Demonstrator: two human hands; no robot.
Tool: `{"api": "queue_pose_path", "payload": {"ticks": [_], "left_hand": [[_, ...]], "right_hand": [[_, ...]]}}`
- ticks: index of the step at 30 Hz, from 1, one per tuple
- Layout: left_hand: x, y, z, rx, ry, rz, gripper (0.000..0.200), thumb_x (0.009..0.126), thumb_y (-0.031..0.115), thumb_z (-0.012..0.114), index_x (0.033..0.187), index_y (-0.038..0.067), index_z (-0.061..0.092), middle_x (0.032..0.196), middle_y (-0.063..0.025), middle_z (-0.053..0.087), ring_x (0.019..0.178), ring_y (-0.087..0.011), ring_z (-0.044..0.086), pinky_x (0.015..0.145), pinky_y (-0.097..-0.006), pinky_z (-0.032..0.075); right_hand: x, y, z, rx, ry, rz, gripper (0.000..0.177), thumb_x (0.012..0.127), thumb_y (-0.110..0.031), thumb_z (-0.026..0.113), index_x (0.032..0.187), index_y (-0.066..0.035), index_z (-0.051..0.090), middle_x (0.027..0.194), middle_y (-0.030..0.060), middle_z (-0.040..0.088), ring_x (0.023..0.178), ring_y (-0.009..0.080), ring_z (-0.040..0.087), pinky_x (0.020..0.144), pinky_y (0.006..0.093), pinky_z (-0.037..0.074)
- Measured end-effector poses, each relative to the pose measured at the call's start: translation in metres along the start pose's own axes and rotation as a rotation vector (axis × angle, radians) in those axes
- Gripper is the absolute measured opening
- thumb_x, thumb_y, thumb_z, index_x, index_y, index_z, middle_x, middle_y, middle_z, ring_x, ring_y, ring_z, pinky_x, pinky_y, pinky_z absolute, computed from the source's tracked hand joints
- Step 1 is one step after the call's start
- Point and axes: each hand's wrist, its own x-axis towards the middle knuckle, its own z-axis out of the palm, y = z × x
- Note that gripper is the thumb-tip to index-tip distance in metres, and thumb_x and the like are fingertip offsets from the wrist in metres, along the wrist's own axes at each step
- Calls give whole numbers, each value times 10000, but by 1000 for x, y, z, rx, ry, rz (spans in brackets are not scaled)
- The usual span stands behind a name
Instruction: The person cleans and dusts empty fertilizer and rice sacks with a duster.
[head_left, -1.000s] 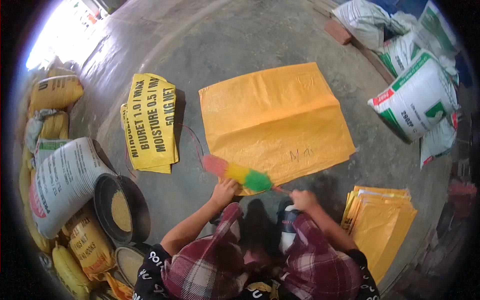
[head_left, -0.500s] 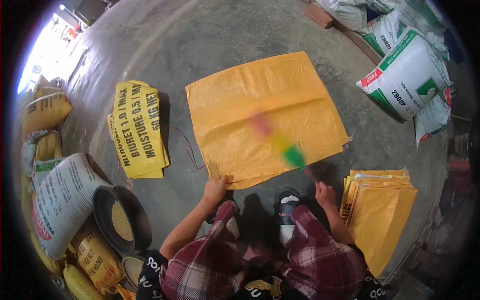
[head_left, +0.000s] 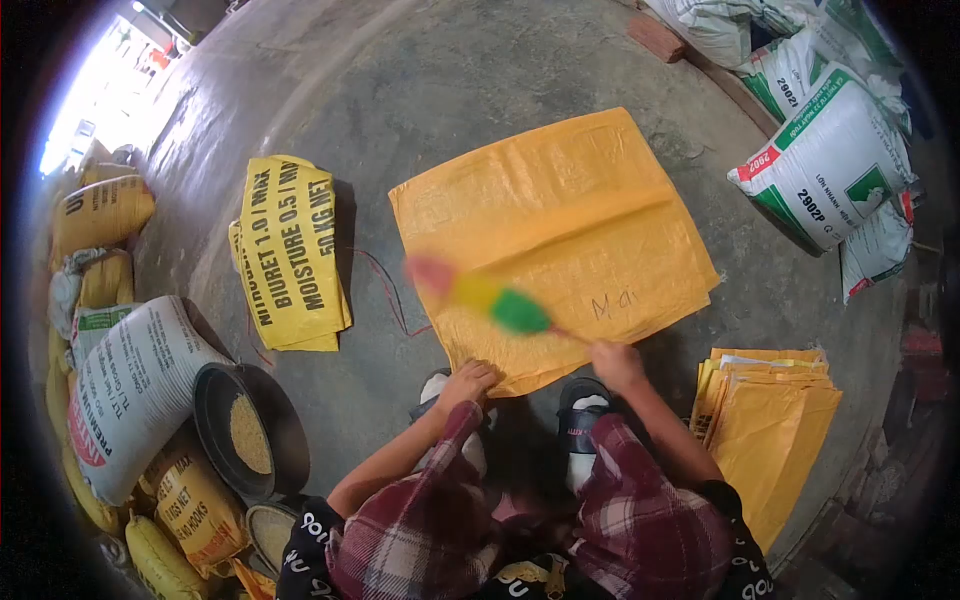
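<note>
A flat orange woven sack lies spread on the floor in front of me, with a crease across it and handwriting near its front edge. My left hand is closed at its near left corner, fingers over the edge. In my right hand, at the sack's front edge, is the thin handle of a duster with a pink, yellow and green head. The head is over the left part of the sack, smeared by motion.
Folded yellow printed sacks lie to the left, a reddish string beside them. At the right is a stack of folded orange sacks. A black basin holding grain stands front left. Filled white sacks lean at the back right.
My right hand has swept the duster left and inward over the sack, uncovering the handwriting. My left hand stays at the corner. The whole view has shifted slightly.
</note>
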Motion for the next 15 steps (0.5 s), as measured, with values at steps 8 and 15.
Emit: {"api": "queue_pose_path", "payload": {"ticks": [8, 15], "left_hand": [[-8, -10, 16, -157, -266, -541, 202, 592, 13, 530, 780, 63, 584, 750, -112, 596, 749, -294, 580, 641, -349, 455], [-3, 7, 5, -120, -235, -477, 195, 598, -4, 530, 779, 47, 580, 768, -110, 595, 755, -302, 575, 633, -345, 453]], "right_hand": [[29, 131, 11, 12, 435, 404, 254, 832, -183, 406, 819, 9, 572, 760, 220, 590, 743, 388, 570, 632, 482, 436], [29, 133, -34, 81, 618, 541, 236, 845, -158, 398, 848, 19, 554, 772, 250, 571, 760, 393, 556, 636, 470, 420]]}}
